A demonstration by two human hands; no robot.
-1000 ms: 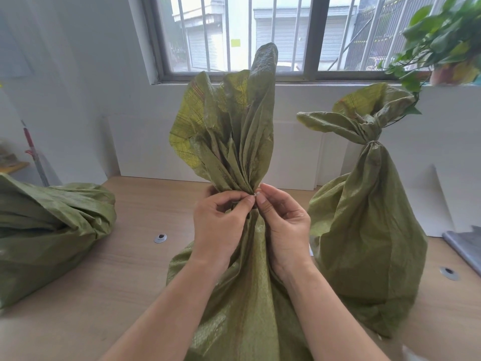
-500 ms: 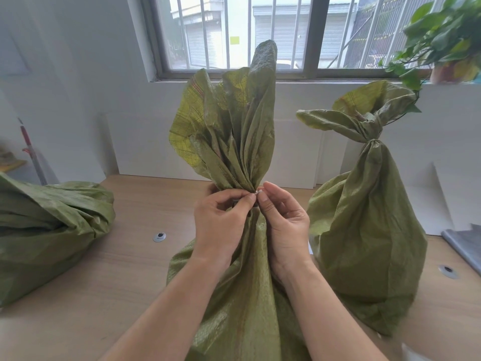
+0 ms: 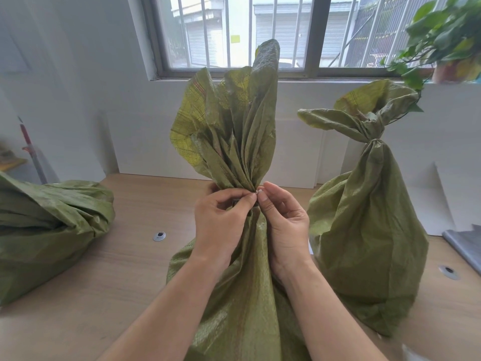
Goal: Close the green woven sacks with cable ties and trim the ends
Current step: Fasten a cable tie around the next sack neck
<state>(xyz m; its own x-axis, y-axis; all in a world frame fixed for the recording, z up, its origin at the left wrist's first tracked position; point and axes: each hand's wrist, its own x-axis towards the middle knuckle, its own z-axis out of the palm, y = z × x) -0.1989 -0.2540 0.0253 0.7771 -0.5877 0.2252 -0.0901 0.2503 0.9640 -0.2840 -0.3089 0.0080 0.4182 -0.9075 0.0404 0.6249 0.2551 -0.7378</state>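
The upright green woven sack stands on the wooden table, its neck bunched. The left hand pinches the gathers, and the right hand has curled fingers pinching the small white cable tie. It should probably be drawn snug and square, just below the pleats.

Plant trailing beside a barred window
White boards are leaning behind the wooden table, a metal grommet sitting in its top.

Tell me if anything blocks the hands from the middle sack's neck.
Nothing visible does. The left hand and right hand are at the sack's gathered neck, pinching there, with a small white tie end showing between their fingertips.
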